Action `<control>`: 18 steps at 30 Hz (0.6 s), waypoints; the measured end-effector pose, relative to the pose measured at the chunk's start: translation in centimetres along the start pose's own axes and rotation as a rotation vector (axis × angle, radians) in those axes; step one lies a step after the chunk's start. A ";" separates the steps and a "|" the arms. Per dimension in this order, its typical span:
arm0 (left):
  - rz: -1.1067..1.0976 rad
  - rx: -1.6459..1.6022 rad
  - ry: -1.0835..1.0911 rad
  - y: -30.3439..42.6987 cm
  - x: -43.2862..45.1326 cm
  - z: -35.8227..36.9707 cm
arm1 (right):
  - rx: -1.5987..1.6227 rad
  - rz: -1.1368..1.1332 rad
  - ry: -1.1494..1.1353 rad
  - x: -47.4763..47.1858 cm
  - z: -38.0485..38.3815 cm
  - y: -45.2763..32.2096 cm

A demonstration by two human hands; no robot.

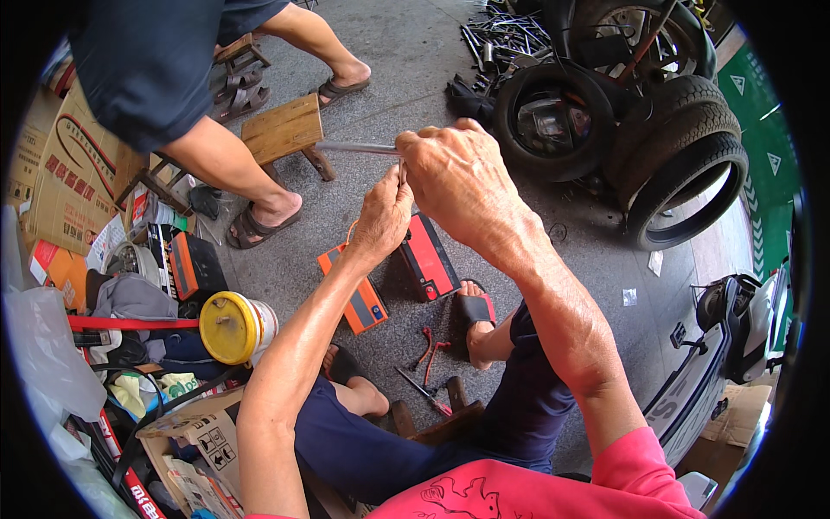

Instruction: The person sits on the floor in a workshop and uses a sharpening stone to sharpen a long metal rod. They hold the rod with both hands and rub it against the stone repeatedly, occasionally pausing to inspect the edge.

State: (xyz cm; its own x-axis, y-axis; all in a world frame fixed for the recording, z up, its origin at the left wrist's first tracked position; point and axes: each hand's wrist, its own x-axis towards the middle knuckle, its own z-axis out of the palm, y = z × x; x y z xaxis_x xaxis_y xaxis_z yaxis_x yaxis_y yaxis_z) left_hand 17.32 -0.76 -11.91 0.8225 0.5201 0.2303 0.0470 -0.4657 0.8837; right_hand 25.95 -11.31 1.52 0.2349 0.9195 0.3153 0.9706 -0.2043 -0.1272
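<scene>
Both hands meet in front of me above the floor. My right hand [454,168] is closed around a slim metal rod [360,148], possibly a tool shaft, which points left. Just below it, my left hand [384,214] pinches a small thin metal piece that runs up to the right hand; its far end is hidden by the fingers. On the floor under the hands lie a red and black battery [430,259] and an orange and grey battery [355,292]. Near my feet are a red-handled screwdriver [425,392] and short red cable leads [436,353].
Another person's legs [224,156] stand upper left by a wooden stool [283,128]. Tyres [687,188] and a heap of metal rods [509,36] lie upper right. A yellow-lidded bucket [228,327] and cardboard boxes [74,175] crowd the left; a scooter [733,324] is at right.
</scene>
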 end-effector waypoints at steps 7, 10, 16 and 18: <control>0.039 0.009 0.000 -0.8 0.0 -0.2 | -0.031 0.080 0.117 -0.3 0.2 -0.7; -0.044 0.008 -0.047 -0.3 0.1 -0.6 | 0.058 0.025 0.052 -0.1 0.0 -0.6; -0.112 -0.038 -0.079 1.4 0.0 -0.9 | 0.068 -0.137 -0.104 0.1 -0.6 0.5; -0.096 -0.003 -0.062 1.5 -0.1 -0.8 | 0.045 -0.161 -0.092 -0.1 -1.2 0.5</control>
State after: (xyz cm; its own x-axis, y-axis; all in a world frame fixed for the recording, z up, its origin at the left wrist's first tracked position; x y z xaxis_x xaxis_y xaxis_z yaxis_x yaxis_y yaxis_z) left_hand 16.87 -0.96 -10.29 0.8477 0.5170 0.1190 0.1258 -0.4137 0.9017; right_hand 26.50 -11.91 2.51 0.0693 0.9664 0.2476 0.9914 -0.0392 -0.1245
